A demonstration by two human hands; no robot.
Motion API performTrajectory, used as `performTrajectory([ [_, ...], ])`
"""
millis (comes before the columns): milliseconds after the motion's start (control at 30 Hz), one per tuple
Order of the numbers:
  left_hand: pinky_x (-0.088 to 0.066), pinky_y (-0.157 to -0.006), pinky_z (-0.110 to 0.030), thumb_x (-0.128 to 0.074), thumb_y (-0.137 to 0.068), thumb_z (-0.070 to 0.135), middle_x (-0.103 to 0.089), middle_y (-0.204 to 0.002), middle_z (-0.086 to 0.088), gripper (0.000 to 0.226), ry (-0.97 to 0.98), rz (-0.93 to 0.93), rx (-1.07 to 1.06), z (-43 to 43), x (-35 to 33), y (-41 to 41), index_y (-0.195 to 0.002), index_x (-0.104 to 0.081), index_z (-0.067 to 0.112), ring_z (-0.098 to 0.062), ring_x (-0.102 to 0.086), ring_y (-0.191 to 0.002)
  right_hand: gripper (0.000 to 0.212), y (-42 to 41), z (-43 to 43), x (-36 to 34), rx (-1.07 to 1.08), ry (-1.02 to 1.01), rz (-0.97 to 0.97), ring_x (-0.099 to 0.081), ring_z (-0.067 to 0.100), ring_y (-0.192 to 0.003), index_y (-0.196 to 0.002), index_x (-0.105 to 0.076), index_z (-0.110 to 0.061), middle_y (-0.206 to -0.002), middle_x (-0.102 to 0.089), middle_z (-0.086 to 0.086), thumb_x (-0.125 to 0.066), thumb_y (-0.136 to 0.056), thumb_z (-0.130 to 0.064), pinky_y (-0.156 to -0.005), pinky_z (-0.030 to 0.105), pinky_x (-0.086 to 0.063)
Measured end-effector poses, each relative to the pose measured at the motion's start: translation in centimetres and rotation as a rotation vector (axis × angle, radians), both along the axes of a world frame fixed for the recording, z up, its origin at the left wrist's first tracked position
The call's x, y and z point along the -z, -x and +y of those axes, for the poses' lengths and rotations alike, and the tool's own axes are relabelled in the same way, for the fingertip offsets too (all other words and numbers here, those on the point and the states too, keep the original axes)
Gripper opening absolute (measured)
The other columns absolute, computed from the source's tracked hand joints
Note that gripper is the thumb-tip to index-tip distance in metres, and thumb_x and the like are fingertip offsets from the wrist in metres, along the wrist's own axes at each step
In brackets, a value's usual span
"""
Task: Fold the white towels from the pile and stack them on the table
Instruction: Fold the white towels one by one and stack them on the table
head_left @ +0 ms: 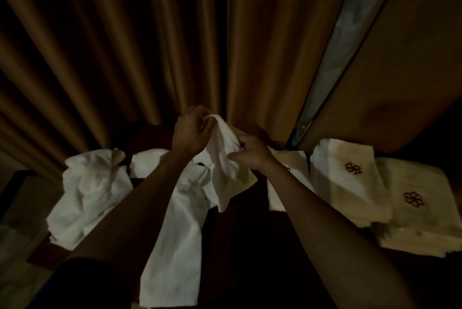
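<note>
A person is holding a white towel (226, 166) up over the dark tabletop (245, 246), and every place here is being given from that held towel. The left hand (192, 131) is gripping its top corner, with the fingers curled tightly round the bunched cloth. The right hand (252, 153) is pinching its right edge a little lower, with thumb and fingers closed on the fabric. The rest of the towel is hanging loosely between the two forearms; whether its lower end is touching anything cannot be told in the dim light. Just below it and to its left, a long spread towel (172, 246) is lying flat and reaching toward the person. Farther to its left, a crumpled pile (90, 188) of white towels is sitting on the tabletop. To its right, a first folded stack (287, 176) is lying partly hidden behind the right forearm. Beyond that, a second folded stack (347, 191) is showing a red emblem (353, 168) on top. Farthest right, a third folded stack (422, 228) is carrying the same mark. Behind the held towel, a brown pleated curtain (125, 46) is hanging.
</note>
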State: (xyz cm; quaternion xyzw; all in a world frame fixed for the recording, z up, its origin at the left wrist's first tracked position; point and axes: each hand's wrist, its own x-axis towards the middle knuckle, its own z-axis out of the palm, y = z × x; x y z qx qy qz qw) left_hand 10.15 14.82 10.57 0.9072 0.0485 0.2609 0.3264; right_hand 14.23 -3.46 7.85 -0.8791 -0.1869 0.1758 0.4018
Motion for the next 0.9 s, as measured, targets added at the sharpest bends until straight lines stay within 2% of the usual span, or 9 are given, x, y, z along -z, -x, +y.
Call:
performTrajectory([
  [33, -0.054, -0.075, -0.041, -0.056, -0.093, 0.030, -0.066, -0.101, -0.001, 0.023, 0.001, -0.003, 0.001, -0.1, -0.2, -0.1, -0.107, -0.069, 0.017, -0.014, -0.061, -0.085, 0.020, -0.1, -0.4, -0.2, 0.009, 0.002, 0.003, -0.064, 0.015, -0.089, -0.098, -0.065, -0.022, -0.094, -0.066, -0.005, -0.076, -0.082, -0.027, -0.076, 0.031, -0.053],
  [133, -0.053, -0.075, -0.036, -0.057, -0.096, 0.026, -0.066, -0.102, -0.003, 0.021, 0.024, -0.042, -0.037, -0.6, -1.1, -0.3, -0.108, -0.069, 0.013, -0.012, -0.060, -0.085, 0.012, -0.4, -1.3, -1.6, 0.088, -0.100, -0.085, -0.055, 0.005, -0.072, -0.090, -0.058, -0.021, -0.080, -0.058, -0.010, -0.069, -0.090, -0.024, -0.058, 0.015, -0.040],
  [233, -0.044, -0.075, -0.028, -0.057, -0.098, 0.023, -0.066, -0.102, -0.007, 0.021, 0.020, -0.099, -0.099, -0.9, -2.6, -0.4, -0.108, -0.068, 0.008, -0.014, -0.058, -0.088, 0.011, -0.6, -1.9, -3.8, 0.197, -0.292, -0.136, -0.053, -0.003, -0.063, -0.087, -0.059, -0.022, -0.076, -0.059, -0.011, -0.069, -0.092, -0.023, -0.058, 0.018, -0.042],
  [300, -0.043, -0.076, -0.028, -0.057, -0.099, 0.024, -0.067, -0.101, -0.008, 0.022, 0.019, -0.138, -0.130, -1.1, -3.9, -0.4, -0.107, -0.068, 0.007, -0.017, -0.059, -0.090, 0.010, -0.8, -2.3, -5.7, 0.252, -0.369, -0.195, -0.054, -0.004, -0.062, -0.087, -0.063, -0.021, -0.076, -0.060, -0.012, -0.072, -0.090, -0.025, -0.057, 0.014, -0.043],
  [433, -0.047, -0.076, -0.032, -0.054, -0.100, 0.029, -0.065, -0.099, -0.006, 0.024, 0.024, -0.167, -0.142, -2.0, -5.8, -0.7, -0.106, -0.066, 0.009, -0.018, -0.059, -0.090, 0.012, -1.1, -3.6, -8.8, 0.282, -0.453, -0.310, -0.055, 0.000, -0.068, -0.084, -0.064, -0.026, -0.074, -0.059, -0.015, -0.075, -0.087, -0.026, -0.062, 0.013, -0.044],
  [500, -0.046, -0.070, -0.031, -0.052, -0.100, 0.031, -0.064, -0.093, -0.004, 0.024, 0.003, -0.175, -0.098, -2.8, -6.5, -0.7, -0.103, -0.063, 0.010, -0.017, -0.059, -0.084, 0.012, -0.9, -4.8, -9.3, 0.290, -0.470, -0.357, -0.056, -0.003, -0.069, -0.084, -0.065, -0.029, -0.074, -0.060, -0.016, -0.076, -0.087, -0.026, -0.063, 0.014, -0.044],
  [600, -0.039, -0.063, -0.028, -0.051, -0.101, 0.035, -0.062, -0.082, -0.001, 0.024, -0.039, -0.146, -0.018, -4.2, -6.4, -0.2, -0.099, -0.060, 0.013, -0.016, -0.057, -0.073, 0.010, -0.1, -7.2, -9.6, 0.318, -0.499, -0.380, -0.055, -0.007, -0.065, -0.087, -0.068, -0.021, -0.075, -0.062, -0.013, -0.078, -0.087, -0.021, -0.061, 0.010, -0.043],
  [767, -0.042, -0.056, -0.031, -0.045, -0.100, 0.053, -0.054, -0.069, 0.006, 0.035, -0.098, -0.089, 0.042, -7.1, -6.9, 0.8, -0.089, -0.053, 0.020, -0.015, -0.055, -0.063, 0.011, 1.3, -12.2, -11.2, 0.340, -0.527, -0.437, -0.062, -0.003, -0.077, -0.088, -0.071, -0.023, -0.085, -0.069, -0.012, -0.080, -0.084, -0.020, -0.071, 0.015, -0.050],
  [900, -0.037, -0.056, -0.027, -0.045, -0.096, 0.063, -0.057, -0.073, 0.006, 0.042, -0.185, -0.020, 0.097, -10.0, -8.0, 2.0, -0.092, -0.058, 0.023, -0.011, -0.053, -0.064, 0.012, 2.8, -16.3, -12.3, 0.379, -0.514, -0.462, -0.066, 0.005, -0.085, -0.093, -0.074, -0.024, -0.089, -0.071, -0.013, -0.080, -0.083, -0.023, -0.075, 0.018, -0.053],
])
